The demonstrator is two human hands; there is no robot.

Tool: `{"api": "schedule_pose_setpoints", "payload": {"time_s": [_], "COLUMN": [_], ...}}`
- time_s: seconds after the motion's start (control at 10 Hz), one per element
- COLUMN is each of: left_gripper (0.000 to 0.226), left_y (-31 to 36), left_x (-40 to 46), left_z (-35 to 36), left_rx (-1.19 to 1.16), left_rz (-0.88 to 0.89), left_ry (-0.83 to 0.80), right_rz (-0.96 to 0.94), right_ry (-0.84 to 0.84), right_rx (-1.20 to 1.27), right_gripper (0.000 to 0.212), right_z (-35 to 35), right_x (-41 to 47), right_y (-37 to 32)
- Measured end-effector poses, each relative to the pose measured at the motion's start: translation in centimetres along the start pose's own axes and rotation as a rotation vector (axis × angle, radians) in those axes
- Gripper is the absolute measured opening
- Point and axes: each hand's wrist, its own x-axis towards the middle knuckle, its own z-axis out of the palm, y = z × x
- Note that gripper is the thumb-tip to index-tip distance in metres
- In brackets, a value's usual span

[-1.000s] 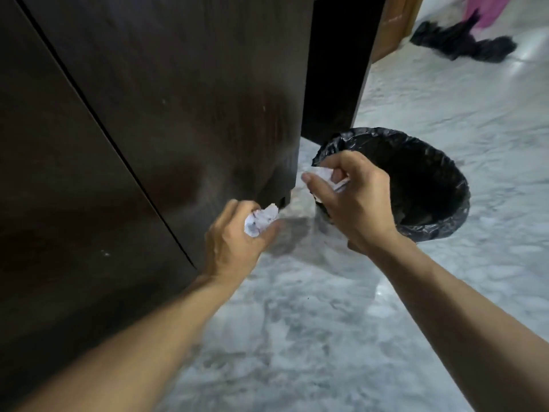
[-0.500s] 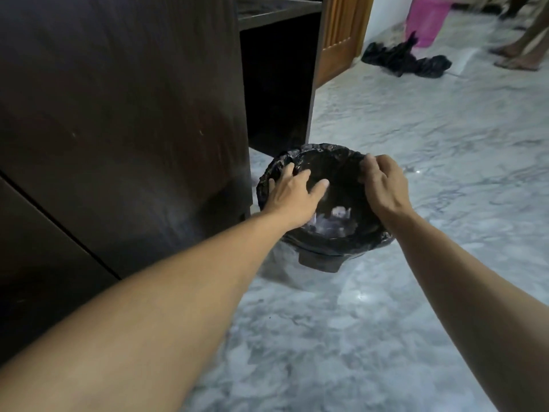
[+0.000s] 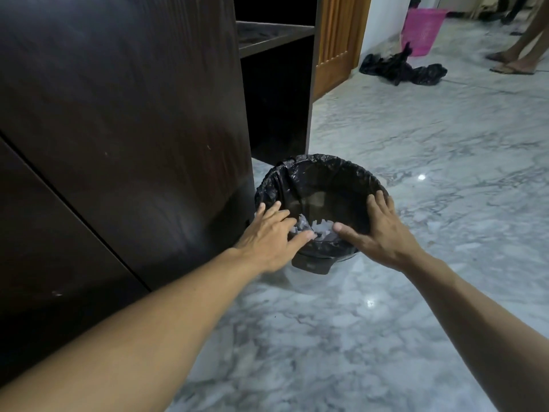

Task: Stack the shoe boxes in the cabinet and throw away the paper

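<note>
Both sets of fingers are lying spread apart and holding nothing: the left hand is hovering over the bin's rim at 8 o'clock, the right hand at 4 o'clock. Between them the crumpled paper is sitting at the bottom of the black-lined bin; its wads show no clear long axis. The bin is standing upright, mouth facing up, on the marble floor, just beside the dark cabinet at 9 o'clock.
</note>
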Motion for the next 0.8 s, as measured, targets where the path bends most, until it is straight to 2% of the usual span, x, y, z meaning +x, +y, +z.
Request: {"api": "schedule_pose_setpoints", "payload": {"time_s": [0.1, 0.2, 0.4, 0.6, 0.7, 0.8], "left_gripper": [0.067, 0.071, 0.074, 0.079, 0.08, 0.08], "left_y": [-0.9, -2.1, -3.3, -2.4, -2.1, -1.7], "left_x": [-1.5, -3.3, -5.4, -8.1, -9.6, -11.5], "left_z": [-0.5, -1.2, -2.4, -3.6, -4.6, -6.0], "left_rx": [0.027, 0.109, 0.181, 0.09, 0.025, -0.042], "left_rz": [-0.047, -0.106, -0.26, -0.309, -0.33, -0.36], "left_ry": [-0.049, -0.073, -0.103, -0.152, -0.204, -0.172], "right_rz": [-0.033, -0.064, -0.07, -0.004, -0.009, -0.059], "right_ry": [-0.067, -0.1, -0.072, -0.065, -0.06, -0.057], "right_rx": [0.011, -0.02, -0.028, -0.094, -0.159, -0.159], "right_gripper": [0.134, 0.137, 0.127, 0.115, 0.105, 0.097], "right_z": [0.4, 1.3, 2.4, 2.1, 1.9, 1.1], "right_x": [-1.1, -1.7, -2.1, -2.6, -3.3, -5.1], "right_y": [-1.0, -2.1, -4.3, -6.1, -7.0, -7.5]}}
